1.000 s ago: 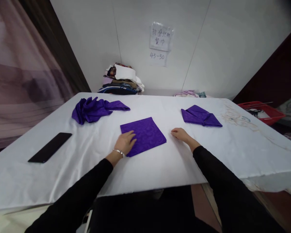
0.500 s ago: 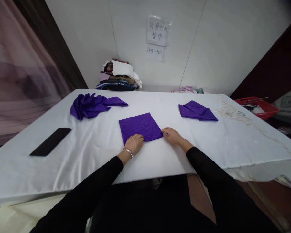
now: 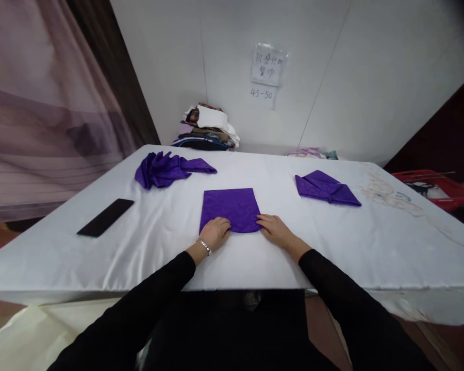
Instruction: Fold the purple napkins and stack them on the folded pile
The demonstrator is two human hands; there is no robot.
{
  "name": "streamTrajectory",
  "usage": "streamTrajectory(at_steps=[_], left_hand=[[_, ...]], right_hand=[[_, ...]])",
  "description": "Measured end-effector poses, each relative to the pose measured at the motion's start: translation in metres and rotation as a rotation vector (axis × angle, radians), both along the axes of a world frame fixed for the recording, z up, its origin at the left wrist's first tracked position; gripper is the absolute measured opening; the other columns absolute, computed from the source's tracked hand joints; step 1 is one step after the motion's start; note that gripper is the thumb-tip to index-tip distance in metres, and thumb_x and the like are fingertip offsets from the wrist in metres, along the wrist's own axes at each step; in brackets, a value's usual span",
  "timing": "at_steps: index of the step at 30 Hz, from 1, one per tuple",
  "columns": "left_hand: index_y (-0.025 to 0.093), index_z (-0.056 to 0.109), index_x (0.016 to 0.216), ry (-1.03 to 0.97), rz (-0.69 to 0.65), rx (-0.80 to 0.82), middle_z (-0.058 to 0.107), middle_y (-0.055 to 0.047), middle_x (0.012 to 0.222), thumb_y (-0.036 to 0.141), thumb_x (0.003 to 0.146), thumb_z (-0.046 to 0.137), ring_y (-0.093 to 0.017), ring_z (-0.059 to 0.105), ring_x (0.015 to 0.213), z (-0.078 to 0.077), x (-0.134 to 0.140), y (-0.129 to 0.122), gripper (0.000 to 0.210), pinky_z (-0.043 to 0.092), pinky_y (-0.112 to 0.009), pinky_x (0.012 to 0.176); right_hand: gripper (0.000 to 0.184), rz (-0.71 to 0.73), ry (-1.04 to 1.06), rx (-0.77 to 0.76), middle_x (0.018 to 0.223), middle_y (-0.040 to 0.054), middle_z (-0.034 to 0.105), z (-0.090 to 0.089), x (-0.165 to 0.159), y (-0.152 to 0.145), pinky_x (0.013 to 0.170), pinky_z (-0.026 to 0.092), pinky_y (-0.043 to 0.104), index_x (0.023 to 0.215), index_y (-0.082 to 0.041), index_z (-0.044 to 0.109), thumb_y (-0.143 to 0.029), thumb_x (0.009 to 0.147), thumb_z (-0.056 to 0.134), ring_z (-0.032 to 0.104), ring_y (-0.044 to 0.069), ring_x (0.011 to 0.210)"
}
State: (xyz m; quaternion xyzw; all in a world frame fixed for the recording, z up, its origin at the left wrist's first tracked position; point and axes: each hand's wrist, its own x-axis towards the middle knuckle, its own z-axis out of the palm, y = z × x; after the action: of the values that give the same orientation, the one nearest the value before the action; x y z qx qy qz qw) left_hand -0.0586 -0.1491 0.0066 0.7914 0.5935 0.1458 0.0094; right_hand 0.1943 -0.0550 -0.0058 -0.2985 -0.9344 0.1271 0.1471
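A purple patterned napkin [image 3: 234, 208], folded into a near-square, lies flat on the white-covered table in front of me. At its near left corner, my left hand [image 3: 215, 234] has its fingers curled over the cloth, thumb toward the near edge. My right hand [image 3: 275, 229] pinches the near right corner, thumb below and fingers on top. Between the two hands the napkin's near edge bows slightly toward me. To the right lies a folded purple napkin [image 3: 327, 188] with pointed ends. A crumpled heap of purple cloth [image 3: 164, 171] sits at the far left.
A black flat rectangular object [image 3: 106, 217] lies left on the white tablecloth [image 3: 162, 247]. Behind the table is a stack of folded cloths [image 3: 211, 129] against the wall, beneath a handwritten sign [image 3: 268, 66]. A red basket [image 3: 441, 188] stands beyond the right edge.
The napkin has turned so its far edge now runs almost level across my view. My right hand has shifted slightly at its corner. The camera view has swung a little left.
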Motion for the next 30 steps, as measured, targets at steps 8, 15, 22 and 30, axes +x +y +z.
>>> streamTrajectory(at_steps=[8,15,22,30], left_hand=[[0.019,0.056,0.116,0.015,-0.011,-0.045,0.061,-0.008,0.117,0.03,0.084,0.055,-0.025,0.051,0.108,0.007,0.062,0.009,0.034,0.042,-0.041,0.087],[0.019,0.065,0.092,-0.119,0.005,-0.067,0.068,-0.005,0.096,0.021,0.088,0.047,-0.02,0.058,0.092,0.0,0.071,0.008,0.018,0.044,-0.034,0.083],[0.021,0.067,0.095,-0.499,-0.085,-0.1,0.071,0.0,0.095,0.017,0.085,0.046,-0.016,0.062,0.09,-0.005,0.06,-0.018,0.024,0.047,-0.028,0.084],[0.017,0.057,0.12,-0.409,0.101,-0.149,0.068,-0.008,0.108,0.036,0.077,0.064,-0.024,0.062,0.099,0.007,0.022,-0.025,0.048,0.047,-0.033,0.087]], right_hand=[[0.026,-0.06,0.116,0.009,0.12,0.0072,0.064,-0.007,-0.006,0.005,0.097,0.041,0.041,0.101,-0.021,0.067,-0.019,0.088,0.045,0.055,0.021,0.113],[0.023,0.083,0.224,0.051,0.111,0.0071,0.067,0.001,0.004,-0.018,0.097,0.04,0.044,0.101,-0.022,0.064,-0.023,0.09,0.044,0.055,0.023,0.113],[0.034,0.106,0.255,-0.097,0.115,0.0077,0.065,-0.004,0.012,-0.037,0.105,0.031,0.051,0.117,-0.024,0.059,-0.033,0.084,0.056,0.054,0.025,0.115],[0.02,-0.074,0.38,-0.515,0.083,0.001,0.07,0.023,-0.026,-0.009,0.072,0.049,0.03,0.089,-0.02,0.069,-0.024,0.077,0.054,0.063,0.018,0.077]])
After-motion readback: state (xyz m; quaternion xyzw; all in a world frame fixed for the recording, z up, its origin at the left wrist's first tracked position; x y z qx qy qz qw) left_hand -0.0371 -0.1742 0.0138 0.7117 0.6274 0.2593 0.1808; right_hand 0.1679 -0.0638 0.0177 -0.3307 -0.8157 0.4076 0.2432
